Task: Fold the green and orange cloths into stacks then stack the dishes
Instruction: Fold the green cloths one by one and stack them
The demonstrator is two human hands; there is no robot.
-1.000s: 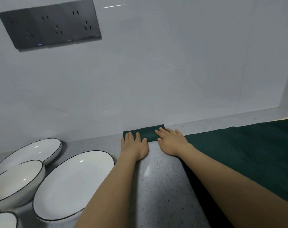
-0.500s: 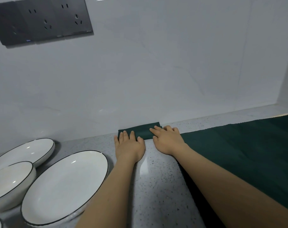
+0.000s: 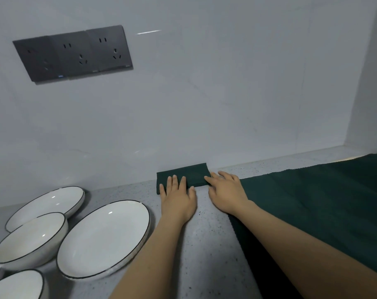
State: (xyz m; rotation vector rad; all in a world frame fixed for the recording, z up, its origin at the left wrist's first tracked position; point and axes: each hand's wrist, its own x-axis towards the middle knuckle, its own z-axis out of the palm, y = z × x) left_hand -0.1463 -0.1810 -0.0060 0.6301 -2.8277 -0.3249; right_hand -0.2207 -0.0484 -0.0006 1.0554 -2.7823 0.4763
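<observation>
A small folded dark green cloth (image 3: 190, 173) lies on the grey counter against the back wall. My left hand (image 3: 178, 196) rests flat on its left half with straight fingers. My right hand (image 3: 226, 194) touches its right end with spread fingers. A large unfolded green cloth (image 3: 317, 203) is spread over the counter to the right, under my right forearm. Several white dishes with black rims sit at the left: a big plate (image 3: 103, 238), a bowl (image 3: 30, 240), a plate (image 3: 47, 206) behind it and another dish (image 3: 15, 285) at the bottom edge. No orange cloth is in view.
The speckled grey counter (image 3: 207, 244) runs between the dishes and the big cloth. A white wall (image 3: 204, 104) rises right behind the folded cloth, with a dark socket panel (image 3: 73, 52) on it. A side wall (image 3: 370, 93) closes the right corner.
Both hands stay on the folded green cloth with only slight shifts. The camera view has tilted, so the socket panel and dishes sit differently in frame.
</observation>
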